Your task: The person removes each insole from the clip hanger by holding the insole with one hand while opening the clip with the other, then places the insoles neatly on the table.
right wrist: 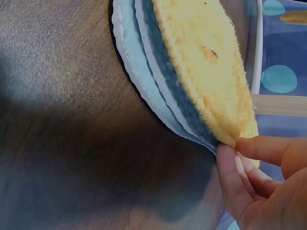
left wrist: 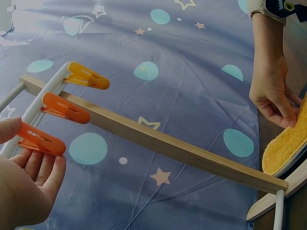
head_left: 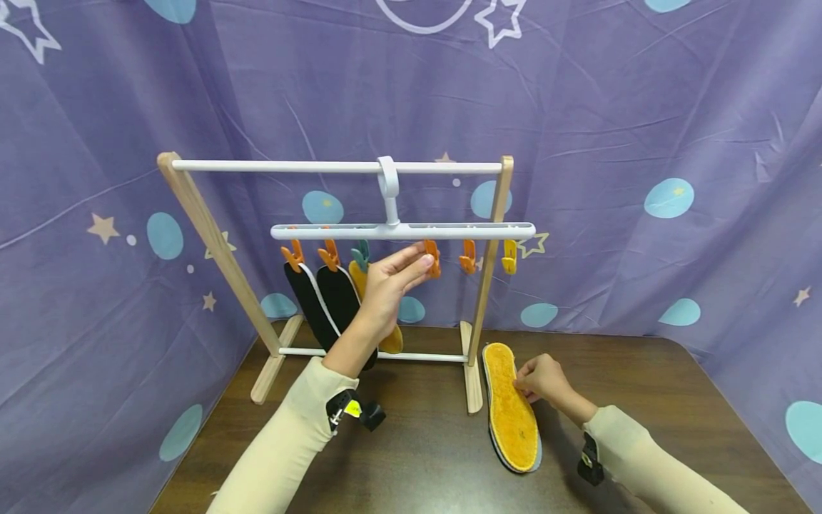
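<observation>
My left hand (head_left: 387,289) reaches up to the white hanger bar (head_left: 462,230) and pinches an orange clothespin (left wrist: 41,140) between thumb and fingers. Down on the table, my right hand (head_left: 546,378) grips the side edge of a fuzzy yellow insole (head_left: 510,410). The right wrist view shows thumb and fingertip pinching that edge, with grey-white layers (right wrist: 148,67) fanned out beneath the yellow one. Left of my left hand, black insoles (head_left: 308,296) with white edges and a yellow insole (head_left: 390,341) hang from clips, partly hidden by my forearm.
A wooden rack (head_left: 221,253) with a white top rod (head_left: 276,166) carries the hanger by its hook (head_left: 388,178). Another orange clothespin (head_left: 467,257) and a yellow clothespin (head_left: 509,257) hang at the right. The rack's right foot (head_left: 472,385) stands beside the insole. A purple curtain (head_left: 610,143) hangs behind.
</observation>
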`<state>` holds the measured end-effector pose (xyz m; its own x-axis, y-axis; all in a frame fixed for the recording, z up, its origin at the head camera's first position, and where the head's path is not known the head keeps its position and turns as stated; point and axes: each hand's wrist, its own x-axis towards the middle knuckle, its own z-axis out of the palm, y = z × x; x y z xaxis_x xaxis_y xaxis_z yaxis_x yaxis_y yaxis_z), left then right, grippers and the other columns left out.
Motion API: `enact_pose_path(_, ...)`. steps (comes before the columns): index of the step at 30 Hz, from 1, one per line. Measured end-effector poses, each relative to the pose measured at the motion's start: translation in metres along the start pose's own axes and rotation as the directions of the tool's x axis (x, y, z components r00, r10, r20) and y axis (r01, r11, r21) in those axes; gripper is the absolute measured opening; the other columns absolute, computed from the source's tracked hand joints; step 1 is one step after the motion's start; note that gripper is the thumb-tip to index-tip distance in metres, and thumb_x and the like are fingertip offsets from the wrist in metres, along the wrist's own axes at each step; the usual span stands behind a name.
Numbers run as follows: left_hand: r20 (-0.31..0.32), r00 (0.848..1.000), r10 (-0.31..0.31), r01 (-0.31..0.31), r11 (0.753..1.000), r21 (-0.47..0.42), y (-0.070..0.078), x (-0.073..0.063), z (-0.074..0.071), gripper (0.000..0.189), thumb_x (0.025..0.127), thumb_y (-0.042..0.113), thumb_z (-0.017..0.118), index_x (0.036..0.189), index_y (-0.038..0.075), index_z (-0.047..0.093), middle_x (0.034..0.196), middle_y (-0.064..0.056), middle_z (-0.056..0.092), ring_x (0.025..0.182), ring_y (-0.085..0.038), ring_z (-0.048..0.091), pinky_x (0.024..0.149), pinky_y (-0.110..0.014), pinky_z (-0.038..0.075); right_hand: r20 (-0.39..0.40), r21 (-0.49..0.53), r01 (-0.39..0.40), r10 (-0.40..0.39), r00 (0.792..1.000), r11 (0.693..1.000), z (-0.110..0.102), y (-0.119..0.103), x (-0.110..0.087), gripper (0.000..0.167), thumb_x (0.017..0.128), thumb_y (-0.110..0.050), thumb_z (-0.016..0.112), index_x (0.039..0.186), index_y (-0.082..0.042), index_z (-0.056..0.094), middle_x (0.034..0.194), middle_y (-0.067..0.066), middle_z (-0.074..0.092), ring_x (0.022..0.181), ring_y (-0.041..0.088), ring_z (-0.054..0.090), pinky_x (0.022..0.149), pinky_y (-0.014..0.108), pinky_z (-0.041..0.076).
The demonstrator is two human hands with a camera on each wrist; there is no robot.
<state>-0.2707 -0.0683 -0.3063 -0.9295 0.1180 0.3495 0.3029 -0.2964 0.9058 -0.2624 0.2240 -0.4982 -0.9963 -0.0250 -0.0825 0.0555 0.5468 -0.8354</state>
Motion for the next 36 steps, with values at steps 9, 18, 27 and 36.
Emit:
enact_pose_path(9, 0.006, 1.0, 0.019, -0.019, 1.0, -0.007, -0.0003, -0.0003, -0.0001, 0.038, 0.095, 0.001, 0.065, 0.13, -0.013, 0.061, 0.096, 0.007, 0.075, 0.087, -0.007, 0.073, 0.088, -0.023, 0.059, -0.024, -0.007, -0.018, 0.018, 1.0, 1.0, 0.0022, 0.0016, -0.0008, 0.008, 0.081, 0.006, 0.075, 0.075, 0.008, 0.07, 0.065, 0.008, 0.068, 0.054, 0.015, 0.065, 0.054, 0.035, 0.062)
enact_pose_path(18, 0.007, 1.0, 0.026, -0.026, 0.999, -0.02, 0.0013, -0.0015, 0.0014, 0.038, 0.096, -0.003, 0.064, 0.131, -0.015, 0.059, 0.092, 0.009, 0.075, 0.084, -0.007, 0.073, 0.084, -0.024, 0.06, -0.04, -0.016, -0.047, 0.046, 0.998, 0.999, 0.0023, -0.0005, -0.0018, 0.007, 0.08, 0.007, 0.076, 0.075, 0.008, 0.071, 0.064, 0.009, 0.068, 0.055, 0.016, 0.065, 0.053, 0.035, 0.062)
enact_pose_path(27, 0.013, 0.999, 0.038, -0.038, 0.999, -0.026, 0.0015, -0.0016, 0.0007, 0.038, 0.095, -0.003, 0.064, 0.131, -0.015, 0.059, 0.095, 0.008, 0.076, 0.086, -0.006, 0.073, 0.084, -0.022, 0.06, -0.044, -0.016, -0.064, 0.064, 0.997, 0.998, 0.0007, -0.0014, -0.0019, 0.007, 0.08, 0.006, 0.077, 0.076, 0.008, 0.072, 0.065, 0.01, 0.07, 0.055, 0.016, 0.066, 0.053, 0.034, 0.062)
enact_pose_path(36, 0.022, 0.999, 0.033, -0.032, 0.999, -0.025, 0.0028, -0.0021, 0.0008, 0.04, 0.095, -0.002, 0.063, 0.133, -0.014, 0.058, 0.094, 0.01, 0.076, 0.086, -0.006, 0.073, 0.084, -0.022, 0.06, -0.035, -0.017, -0.096, 0.095, 0.995, 0.995, 0.0016, -0.0004, -0.0005, 0.007, 0.081, 0.004, 0.077, 0.077, 0.008, 0.073, 0.066, 0.011, 0.07, 0.055, 0.017, 0.066, 0.055, 0.036, 0.062)
